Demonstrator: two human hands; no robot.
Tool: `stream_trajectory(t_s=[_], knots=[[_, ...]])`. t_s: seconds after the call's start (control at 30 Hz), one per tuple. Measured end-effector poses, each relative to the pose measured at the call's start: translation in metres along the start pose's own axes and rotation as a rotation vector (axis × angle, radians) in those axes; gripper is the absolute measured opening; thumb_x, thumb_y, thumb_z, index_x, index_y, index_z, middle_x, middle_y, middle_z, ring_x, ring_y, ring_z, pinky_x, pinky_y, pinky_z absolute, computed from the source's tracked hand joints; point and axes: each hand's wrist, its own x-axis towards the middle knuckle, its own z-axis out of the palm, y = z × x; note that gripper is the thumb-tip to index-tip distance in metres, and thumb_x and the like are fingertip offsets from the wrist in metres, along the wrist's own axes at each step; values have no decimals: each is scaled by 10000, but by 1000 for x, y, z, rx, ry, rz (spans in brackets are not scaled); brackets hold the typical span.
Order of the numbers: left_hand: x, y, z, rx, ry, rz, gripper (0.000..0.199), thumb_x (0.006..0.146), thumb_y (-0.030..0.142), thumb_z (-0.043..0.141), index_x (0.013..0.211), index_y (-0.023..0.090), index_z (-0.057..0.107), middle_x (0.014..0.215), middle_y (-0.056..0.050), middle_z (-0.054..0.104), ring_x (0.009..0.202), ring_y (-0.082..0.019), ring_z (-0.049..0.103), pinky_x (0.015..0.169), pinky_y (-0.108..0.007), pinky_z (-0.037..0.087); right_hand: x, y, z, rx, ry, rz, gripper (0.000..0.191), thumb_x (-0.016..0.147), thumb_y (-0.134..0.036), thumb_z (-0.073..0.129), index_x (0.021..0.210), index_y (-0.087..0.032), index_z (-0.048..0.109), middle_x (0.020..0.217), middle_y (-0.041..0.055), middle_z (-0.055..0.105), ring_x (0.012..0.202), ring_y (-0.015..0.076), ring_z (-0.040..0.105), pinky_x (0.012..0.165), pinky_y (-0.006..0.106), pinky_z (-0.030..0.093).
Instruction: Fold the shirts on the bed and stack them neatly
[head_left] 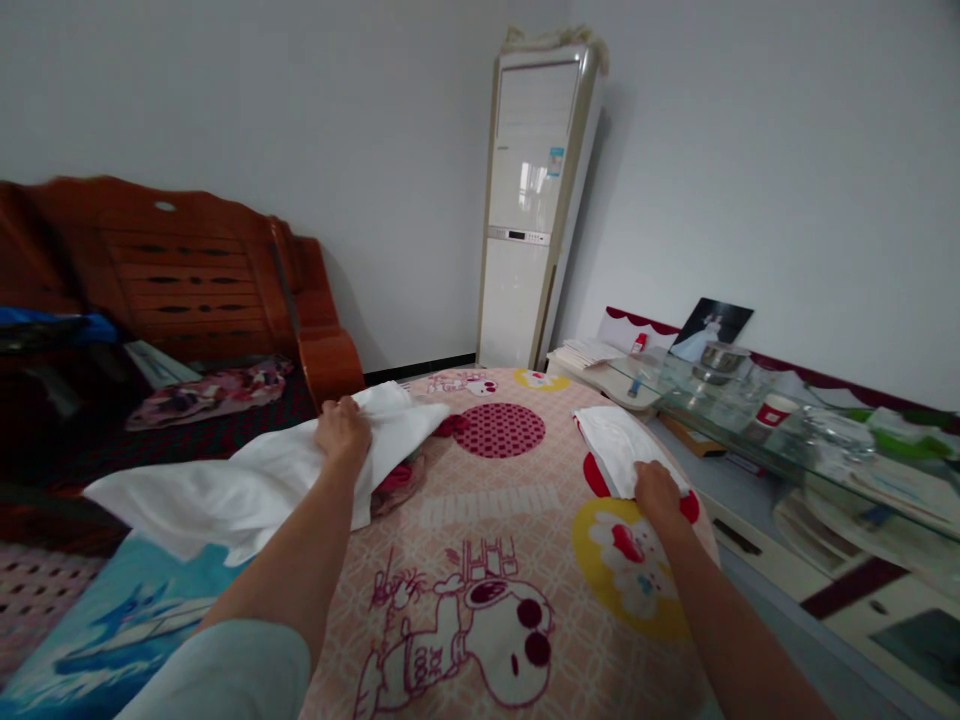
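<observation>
My left hand (pixel 343 432) is closed on a white cloth (pixel 262 480), which trails loosely off to the left, past the edge of the covered surface. A crumpled pink and red cloth (pixel 397 488) shows partly from under it. On the right side, my right hand (pixel 658 490) grips the near edge of a flat, folded white cloth (pixel 611 440). Its fingertips are partly hidden. Both cloths lie over a pink cover (pixel 480 540) printed with cartoon dogs and a yellow patch.
A blue printed cloth (pixel 142 610) lies at lower left. Beyond it stands a carved wooden sofa (pixel 187 270). A tall white air conditioner (pixel 517 210) is in the corner. Along the right runs a glass-topped cabinet (pixel 720 400) bearing a paper cup (pixel 774 411) and glassware.
</observation>
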Motion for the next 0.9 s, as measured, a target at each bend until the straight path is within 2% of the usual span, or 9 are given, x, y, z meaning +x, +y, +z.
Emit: stream_trajectory(t_s=[0.13, 0.27, 0.33, 0.43, 0.5, 0.53, 0.63, 0.77, 0.9], knots=[[-7, -5, 14, 61, -104, 128, 319, 834, 107, 423, 1066, 146, 638, 1158, -180, 573, 1033, -315, 570, 788, -383, 439, 2, 3, 1, -8, -35, -63, 282, 858, -39, 403, 870, -126, 671, 947, 142, 638, 881, 212, 607, 735, 283, 396], [-7, -9, 14, 37, -95, 168, 358, 820, 113, 444, 1114, 152, 644, 1158, -165, 597, 1031, -311, 576, 819, -385, 444, 7, 8, -2, 7, -17, -53, 268, 849, -44, 398, 843, -118, 655, 916, 142, 646, 839, 207, 608, 717, 284, 396], [-11, -8, 12, -28, -25, 186, 388, 822, 115, 440, 1157, 159, 631, 1200, -153, 586, 1077, -303, 559, 857, -381, 448, 10, 3, -11, 11, 24, -8, 252, 850, -73, 396, 860, -114, 644, 915, 149, 643, 828, 213, 604, 712, 291, 401], [-26, 6, 12, -169, 130, 218, 406, 822, 127, 436, 1180, 171, 620, 1245, -117, 573, 1134, -264, 533, 918, -348, 439, 2, -26, -37, 207, 222, -2, 211, 837, -127, 411, 851, -137, 621, 911, 134, 634, 828, 210, 588, 731, 293, 416], [-42, 25, 15, -283, 134, 279, 350, 828, 166, 452, 1114, 169, 653, 1175, -96, 618, 1052, -228, 575, 921, -323, 441, -19, -58, -60, 551, 340, -190, 150, 788, -137, 452, 781, -170, 598, 810, 84, 621, 755, 185, 574, 714, 275, 430], [-51, 36, 17, -348, 84, 336, 318, 831, 191, 465, 1073, 167, 669, 1114, -84, 647, 972, -204, 602, 907, -306, 448, -33, -75, -71, 717, 326, -340, 132, 775, -143, 460, 747, -184, 583, 758, 53, 602, 710, 167, 561, 685, 260, 432], [-77, 67, 23, -540, -115, 531, 260, 836, 246, 490, 960, 169, 704, 969, -53, 698, 816, -161, 630, 800, -257, 476, -81, -122, -95, 1040, 41, -739, 113, 736, -127, 488, 691, -196, 566, 706, 3, 577, 642, 125, 538, 608, 217, 418], [-101, 84, 25, -653, -189, 575, 209, 802, 229, 524, 859, 170, 716, 835, -40, 716, 740, -149, 631, 693, -229, 466, -120, -145, -92, 1158, -123, -745, 121, 674, -82, 504, 655, -180, 572, 656, -22, 559, 593, 100, 509, 555, 194, 381], [-117, 84, 13, -590, -275, 588, 154, 756, 187, 559, 751, 160, 710, 687, -17, 692, 631, -128, 602, 628, -213, 430, -118, -140, -64, 1175, -296, -654, 89, 694, -126, 542, 653, -167, 610, 577, -34, 553, 537, 95, 491, 510, 188, 356]])
